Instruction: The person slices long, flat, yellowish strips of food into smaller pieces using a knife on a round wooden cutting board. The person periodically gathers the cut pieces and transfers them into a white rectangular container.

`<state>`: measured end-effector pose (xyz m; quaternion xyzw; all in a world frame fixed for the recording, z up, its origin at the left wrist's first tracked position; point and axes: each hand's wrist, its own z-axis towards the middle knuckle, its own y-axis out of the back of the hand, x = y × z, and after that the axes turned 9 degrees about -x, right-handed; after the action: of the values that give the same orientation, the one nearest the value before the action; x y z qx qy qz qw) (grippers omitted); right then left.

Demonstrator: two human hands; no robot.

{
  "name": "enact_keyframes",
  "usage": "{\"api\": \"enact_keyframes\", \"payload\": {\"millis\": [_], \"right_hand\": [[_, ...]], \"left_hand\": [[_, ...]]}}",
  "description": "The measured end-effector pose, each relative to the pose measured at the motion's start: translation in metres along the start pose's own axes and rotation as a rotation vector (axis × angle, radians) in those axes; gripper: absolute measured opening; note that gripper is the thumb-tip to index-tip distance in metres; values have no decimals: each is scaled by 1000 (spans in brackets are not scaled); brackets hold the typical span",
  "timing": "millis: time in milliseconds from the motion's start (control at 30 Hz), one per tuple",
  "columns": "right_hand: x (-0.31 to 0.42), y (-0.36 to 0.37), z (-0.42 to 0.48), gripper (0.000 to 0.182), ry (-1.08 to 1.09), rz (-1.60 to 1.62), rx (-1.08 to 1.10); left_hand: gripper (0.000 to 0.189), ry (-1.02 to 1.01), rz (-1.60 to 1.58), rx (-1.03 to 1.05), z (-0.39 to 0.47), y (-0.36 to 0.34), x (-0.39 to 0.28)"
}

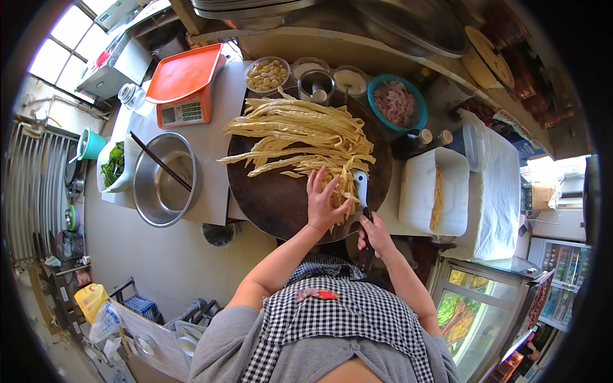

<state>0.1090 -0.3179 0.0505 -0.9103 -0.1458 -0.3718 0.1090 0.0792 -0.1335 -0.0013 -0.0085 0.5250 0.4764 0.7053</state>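
Long, pale-yellow strips, which look like tofu skin sticks (297, 119), lie across a round dark chopping board (268, 201). My left hand (325, 198) rests with spread fingers on the near right end of the strips. My right hand (376, 234) is closed around the dark handle of a cleaver or large knife (362, 191), whose blade stands nearly edge-on beside the strips, just right of my left hand. Cut pieces lie between the blade and my left fingers. A white plastic tub (414, 191) to the right holds one strip.
Left of the board stand a steel bowl (139, 191) with chopsticks and an orange scale (184, 76). Behind it are a bowl of pale beans or cloves (267, 74), a steel cup (316, 86), a white-filled bowl (352, 80) and a blue bowl (421, 103) of shredded onion. Dark bottles (407, 143) stand at right.
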Motion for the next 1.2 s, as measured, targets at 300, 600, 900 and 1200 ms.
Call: {"api": "enact_keyframes", "payload": {"millis": [300, 600, 900, 1200], "right_hand": [[-2, -1, 0, 20, -21, -23, 58], [21, -25, -9, 23, 34, -54, 192], [62, 40, -51, 20, 115, 184, 106], [103, 172, -115, 13, 352, 284, -319]], "left_hand": [[61, 42, -74, -2, -5, 3, -11], [55, 4, -121, -145, 11, 33, -20], [56, -161, -190, -79, 56, 3, -115], [50, -271, -624, 118, 70, -154, -235]]}}
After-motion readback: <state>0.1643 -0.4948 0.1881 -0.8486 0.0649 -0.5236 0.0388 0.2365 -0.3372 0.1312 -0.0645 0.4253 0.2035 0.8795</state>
